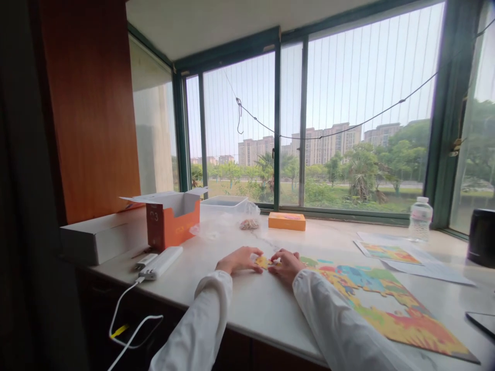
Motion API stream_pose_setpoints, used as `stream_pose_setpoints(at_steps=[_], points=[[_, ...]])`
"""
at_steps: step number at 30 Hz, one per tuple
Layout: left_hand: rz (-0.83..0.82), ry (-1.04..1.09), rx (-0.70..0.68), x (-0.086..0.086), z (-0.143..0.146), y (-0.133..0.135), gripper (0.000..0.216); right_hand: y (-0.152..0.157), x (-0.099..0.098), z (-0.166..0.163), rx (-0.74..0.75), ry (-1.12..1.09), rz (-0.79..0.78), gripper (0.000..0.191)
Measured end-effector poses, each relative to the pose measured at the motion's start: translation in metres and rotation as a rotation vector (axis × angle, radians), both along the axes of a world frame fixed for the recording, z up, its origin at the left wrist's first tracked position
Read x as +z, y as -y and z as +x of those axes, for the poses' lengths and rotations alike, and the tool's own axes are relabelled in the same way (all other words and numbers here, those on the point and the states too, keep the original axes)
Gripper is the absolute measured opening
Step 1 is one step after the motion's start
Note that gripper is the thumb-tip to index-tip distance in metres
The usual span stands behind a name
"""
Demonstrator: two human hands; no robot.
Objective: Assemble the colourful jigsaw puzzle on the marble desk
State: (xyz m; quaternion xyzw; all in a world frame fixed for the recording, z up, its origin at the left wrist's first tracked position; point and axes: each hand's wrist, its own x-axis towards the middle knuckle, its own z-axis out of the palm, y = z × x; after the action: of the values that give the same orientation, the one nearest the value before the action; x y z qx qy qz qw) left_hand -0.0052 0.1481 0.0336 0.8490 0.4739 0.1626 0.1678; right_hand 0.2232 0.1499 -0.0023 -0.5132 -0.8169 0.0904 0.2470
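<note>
A colourful jigsaw puzzle (386, 304) lies flat on the pale stone counter (255, 304), stretching from the middle to the lower right. My left hand (238, 259) and my right hand (286, 265) rest side by side at the puzzle's upper left corner, both in white sleeves. Their curled fingers meet on a small yellow puzzle piece (263, 262) between them, pressing it against the counter beside the puzzle's edge.
An open orange box (172, 223), a white box (101, 238), a white power bank (161, 262) with cable, a clear container (223, 204), a plastic bag (247, 221) and a flat orange box (286, 221) stand behind. Papers (390, 253), a water bottle (419, 218) and a black cylinder (481, 237) lie right.
</note>
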Motion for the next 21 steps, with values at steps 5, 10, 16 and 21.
stream_pose_setpoints(at_steps=[5, 10, 16, 21], points=[[0.081, 0.002, -0.019, -0.003, 0.002, -0.003, 0.058, -0.002, 0.013, 0.014, 0.057, 0.004, 0.016, 0.039], [0.21, 0.007, -0.018, -0.003, 0.011, 0.0, 0.045, -0.01, 0.022, 0.05, -0.072, 0.1, -0.098, 0.061], [0.189, 0.045, -0.142, -0.006, 0.036, 0.012, 0.056, -0.009, 0.021, 0.062, -0.067, 0.223, -0.165, 0.057], [0.17, 0.014, -0.187, -0.009, 0.044, 0.016, 0.065, -0.011, 0.02, 0.059, 0.009, 0.204, -0.134, 0.051]])
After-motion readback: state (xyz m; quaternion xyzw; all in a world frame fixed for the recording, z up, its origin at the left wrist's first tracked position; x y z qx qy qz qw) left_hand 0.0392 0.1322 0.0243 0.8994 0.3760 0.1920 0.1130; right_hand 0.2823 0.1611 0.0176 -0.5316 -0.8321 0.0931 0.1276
